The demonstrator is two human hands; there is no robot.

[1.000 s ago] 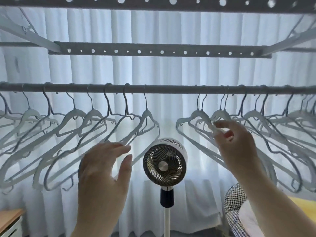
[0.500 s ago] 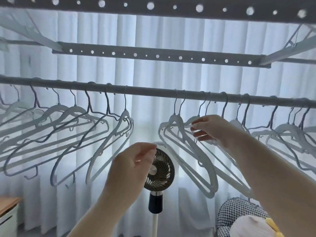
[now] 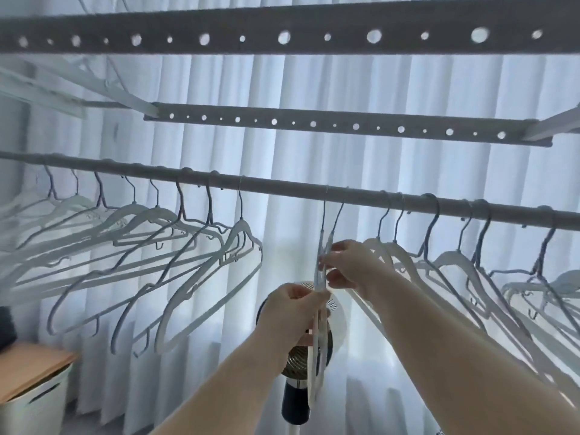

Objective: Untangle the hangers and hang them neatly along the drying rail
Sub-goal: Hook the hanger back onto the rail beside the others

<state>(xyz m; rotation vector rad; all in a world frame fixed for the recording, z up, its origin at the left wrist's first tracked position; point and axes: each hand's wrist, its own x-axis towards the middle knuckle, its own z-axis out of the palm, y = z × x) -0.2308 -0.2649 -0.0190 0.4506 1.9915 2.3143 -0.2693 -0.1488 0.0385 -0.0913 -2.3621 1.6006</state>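
A grey drying rail [image 3: 282, 187] runs across the view with several pale hangers hooked on it. Two of them, a pair of hangers [image 3: 317, 365], hang edge-on at the middle, close together. My left hand [image 3: 292, 312] grips their lower frames from the left. My right hand [image 3: 348, 265] pinches their necks just below the hooks. One group of hangers [image 3: 175, 246] hangs overlapping to the left, and a second hanger group [image 3: 455, 265] crowds the rail to the right.
Two perforated grey bars [image 3: 314, 124] of the rack sit above the rail. A standing fan [image 3: 298, 365] is behind my hands, partly hidden. White curtains [image 3: 376, 158] fill the background. A white bin with a wooden lid [image 3: 34, 378] stands at lower left.
The view tilted up and shifted right. My left hand rose from in front of the fan and took hold of the two middle hangers. They have turned edge-on.
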